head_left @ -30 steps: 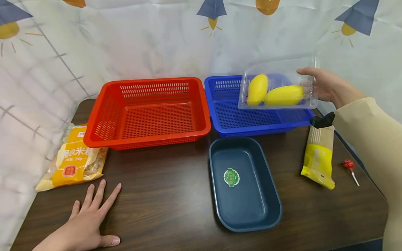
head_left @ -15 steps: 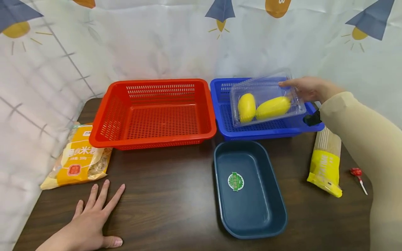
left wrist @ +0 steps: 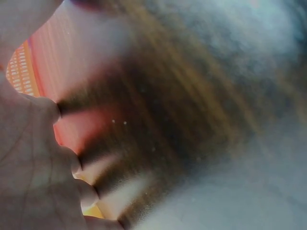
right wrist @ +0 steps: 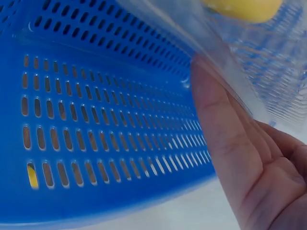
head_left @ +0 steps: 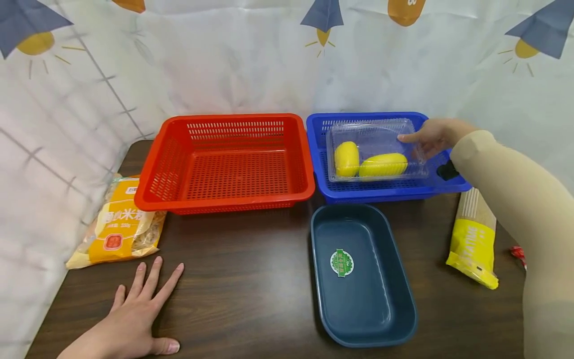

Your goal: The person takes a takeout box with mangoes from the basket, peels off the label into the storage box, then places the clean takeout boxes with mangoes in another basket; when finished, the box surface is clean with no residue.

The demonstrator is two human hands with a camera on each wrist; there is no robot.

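My right hand (head_left: 428,138) grips the right end of a clear plastic box (head_left: 376,132), thumb on top and fingers along its side. The box lies within the blue basket (head_left: 381,196), fairly level; whether it touches the bottom I cannot tell. Inside it are two yellow mango-like fruits, one upright-looking fruit (head_left: 347,159) at the left and a longer fruit (head_left: 383,164) lying sideways. In the right wrist view, my fingers (right wrist: 230,139) press against the box wall beside the slotted basket. My left hand (head_left: 132,319) rests spread on the brown table, holding nothing.
A red basket (head_left: 224,205) stands left of the blue one. In front is a dark blue tray (head_left: 358,309) with a green sticker. An orange-and-clear food bag (head_left: 121,224) lies left; a yellow noodle packet (head_left: 475,244) and a partly hidden red lollipop (head_left: 517,253) lie right.
My right hand has lowered the clear box from above the blue basket down into it, and the box has levelled. The left hand stays on the table. The view has shifted slightly.
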